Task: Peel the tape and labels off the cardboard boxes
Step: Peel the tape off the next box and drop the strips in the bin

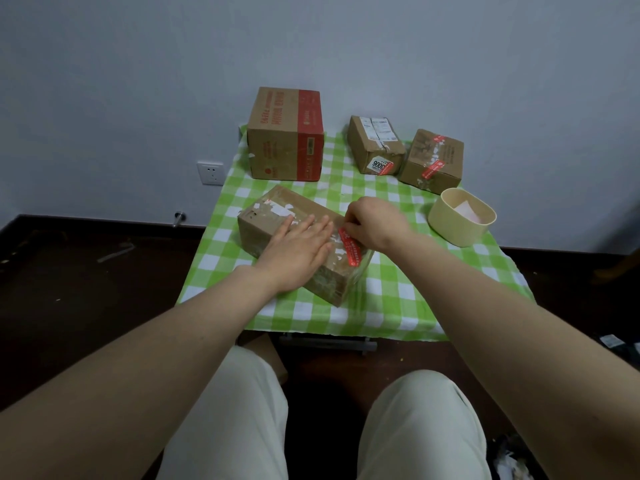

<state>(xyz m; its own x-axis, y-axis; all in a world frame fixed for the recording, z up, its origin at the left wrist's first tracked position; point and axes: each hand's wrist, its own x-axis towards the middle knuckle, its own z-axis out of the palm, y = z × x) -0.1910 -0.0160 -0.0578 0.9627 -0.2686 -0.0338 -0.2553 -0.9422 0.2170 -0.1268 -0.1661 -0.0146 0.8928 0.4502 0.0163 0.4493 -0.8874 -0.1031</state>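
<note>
1. The box being worked on [273, 220] lies skewed on the near half of the desk [398, 289], which is covered by a green and white checked cloth.
2. The left grip [298, 254] (a bare hand, like the other) lies flat on the top of this box. Its fingers are straight and spread and close round nothing.
3. The right grip [374, 223] is at the box's right top edge. Its fingers are curled down and pinch the far end of a red label [351, 249]. The fingertips themselves are hidden behind the knuckles.
4. The red label runs along the top towards the near right corner and lies flat there. Glossy clear tape [364, 271] wraps that end of the box.
5. Torn white label scraps [280, 209] are stuck to the far part of the top.
6. Three more boxes stand at the back of the desk:
   - a tall box with a red band [285, 136] on the left;
   - a smaller box with a white shipping label [375, 145] in the middle;
   - just beside that one, a box with red stickers [433, 157].
7. A cream round tub [457, 230] stands on the right of the desk, near the right grip. A pink piece [464, 207] lies inside it.
8. A wall socket [210, 173] sits on the wall to the left of the desk.
</note>
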